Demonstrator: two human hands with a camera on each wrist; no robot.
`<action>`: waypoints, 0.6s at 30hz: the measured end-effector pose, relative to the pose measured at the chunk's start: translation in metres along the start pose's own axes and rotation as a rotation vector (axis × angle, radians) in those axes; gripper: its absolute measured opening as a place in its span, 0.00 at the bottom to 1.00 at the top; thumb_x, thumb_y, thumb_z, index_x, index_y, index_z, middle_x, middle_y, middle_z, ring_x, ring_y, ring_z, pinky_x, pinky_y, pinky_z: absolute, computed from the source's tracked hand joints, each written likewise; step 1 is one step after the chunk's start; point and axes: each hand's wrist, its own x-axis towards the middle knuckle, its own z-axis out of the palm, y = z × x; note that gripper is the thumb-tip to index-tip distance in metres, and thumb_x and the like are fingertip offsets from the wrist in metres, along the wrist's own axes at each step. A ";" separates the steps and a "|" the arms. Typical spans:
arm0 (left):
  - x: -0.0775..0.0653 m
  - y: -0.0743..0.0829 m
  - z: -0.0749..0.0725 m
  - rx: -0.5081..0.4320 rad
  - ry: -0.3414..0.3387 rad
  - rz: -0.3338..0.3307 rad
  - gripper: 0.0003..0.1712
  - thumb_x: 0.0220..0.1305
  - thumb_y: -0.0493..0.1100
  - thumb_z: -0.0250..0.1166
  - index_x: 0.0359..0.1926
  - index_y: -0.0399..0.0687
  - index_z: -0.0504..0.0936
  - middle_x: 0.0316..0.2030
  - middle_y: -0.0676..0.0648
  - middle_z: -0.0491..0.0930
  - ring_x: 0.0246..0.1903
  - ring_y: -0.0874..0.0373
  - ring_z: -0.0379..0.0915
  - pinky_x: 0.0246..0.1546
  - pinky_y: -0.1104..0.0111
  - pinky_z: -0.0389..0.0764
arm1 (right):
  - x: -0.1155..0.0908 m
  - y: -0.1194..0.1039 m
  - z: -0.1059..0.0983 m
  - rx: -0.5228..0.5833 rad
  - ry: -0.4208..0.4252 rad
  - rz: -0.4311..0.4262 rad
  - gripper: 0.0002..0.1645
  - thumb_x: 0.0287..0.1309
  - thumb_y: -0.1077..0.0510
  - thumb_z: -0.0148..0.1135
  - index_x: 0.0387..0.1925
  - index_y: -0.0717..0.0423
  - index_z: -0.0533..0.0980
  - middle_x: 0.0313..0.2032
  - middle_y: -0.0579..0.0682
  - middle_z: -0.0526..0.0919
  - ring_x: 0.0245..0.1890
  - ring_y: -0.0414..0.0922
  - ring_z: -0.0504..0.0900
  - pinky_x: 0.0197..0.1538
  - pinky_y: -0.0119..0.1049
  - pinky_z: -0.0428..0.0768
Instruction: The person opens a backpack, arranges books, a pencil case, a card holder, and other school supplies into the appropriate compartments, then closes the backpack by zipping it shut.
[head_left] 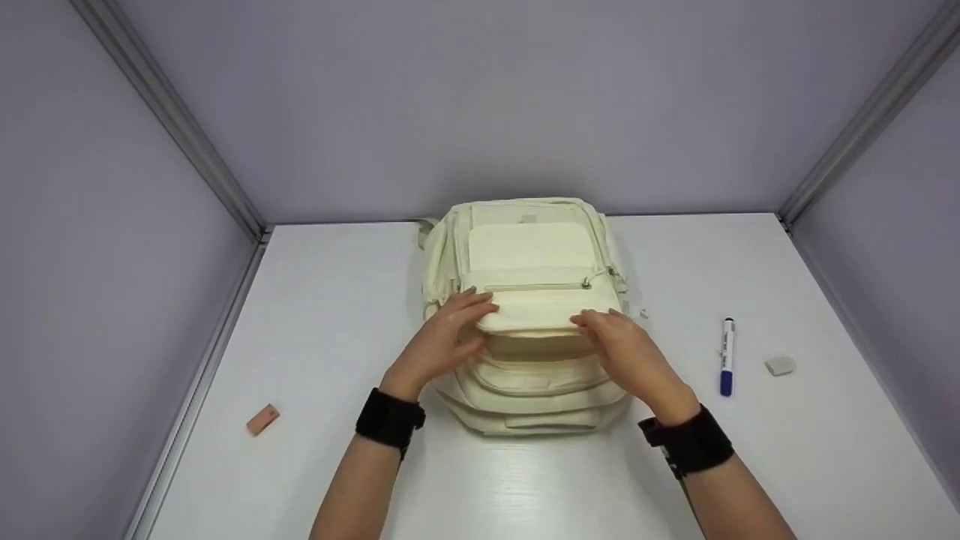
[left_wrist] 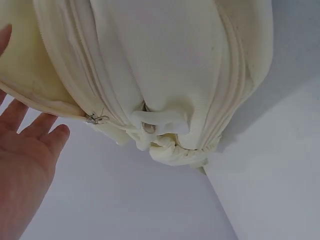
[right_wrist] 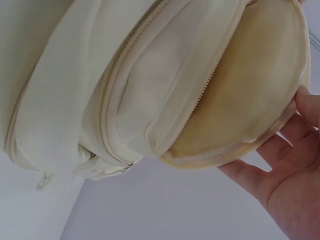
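Note:
A cream backpack (head_left: 536, 251) lies on the white table, with its front pocket unzipped and gaping toward me. My right hand (head_left: 626, 356) pinches the right part of the pocket's flap (right_wrist: 250, 90); in the right wrist view the thumb is on the inner edge and the fingers are behind it. My left hand (head_left: 442, 341) is at the flap's left side, fingers extended against its outer face and thumb apart below. In the left wrist view, a zipper pull (left_wrist: 95, 119) hangs at the corner of the opening near the left fingers.
A whiteboard marker (head_left: 727, 358) with a blue cap lies right of the backpack, beside a grey eraser-like block (head_left: 780, 365). Far left on the table (head_left: 330, 300) is a small pinkish-orange block (head_left: 262, 420). Pale panels (head_left: 480, 105) enclose the back and sides.

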 end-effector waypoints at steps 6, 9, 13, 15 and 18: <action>0.001 0.005 0.002 0.085 0.125 0.097 0.19 0.62 0.29 0.66 0.54 0.43 0.82 0.54 0.45 0.79 0.63 0.44 0.68 0.64 0.59 0.65 | 0.000 -0.006 -0.006 -0.013 0.012 0.016 0.07 0.68 0.67 0.56 0.45 0.58 0.76 0.39 0.53 0.85 0.39 0.53 0.83 0.52 0.50 0.77; 0.002 0.009 0.000 0.100 0.165 0.142 0.16 0.63 0.28 0.64 0.51 0.42 0.83 0.50 0.45 0.82 0.58 0.42 0.73 0.59 0.59 0.72 | -0.001 -0.007 -0.007 -0.026 0.024 0.000 0.07 0.67 0.67 0.57 0.45 0.57 0.76 0.38 0.52 0.84 0.34 0.50 0.82 0.41 0.46 0.80; 0.003 0.012 -0.003 0.146 0.188 0.153 0.12 0.66 0.30 0.62 0.49 0.41 0.83 0.47 0.44 0.83 0.55 0.44 0.76 0.54 0.60 0.76 | -0.002 -0.007 -0.009 -0.020 0.039 -0.020 0.09 0.65 0.68 0.59 0.45 0.56 0.76 0.38 0.50 0.84 0.34 0.48 0.82 0.36 0.43 0.80; 0.003 0.013 -0.005 0.150 0.189 0.145 0.11 0.67 0.31 0.62 0.49 0.41 0.83 0.47 0.44 0.83 0.53 0.46 0.78 0.53 0.61 0.77 | -0.003 -0.006 -0.009 -0.010 0.051 -0.026 0.10 0.64 0.68 0.61 0.45 0.57 0.78 0.39 0.50 0.84 0.35 0.47 0.82 0.37 0.43 0.80; 0.005 0.014 -0.008 0.135 0.190 0.137 0.10 0.67 0.33 0.62 0.48 0.40 0.83 0.45 0.44 0.84 0.50 0.50 0.80 0.50 0.62 0.78 | -0.006 -0.004 -0.012 0.005 0.074 -0.029 0.12 0.62 0.67 0.64 0.48 0.58 0.79 0.40 0.50 0.84 0.38 0.46 0.83 0.40 0.43 0.80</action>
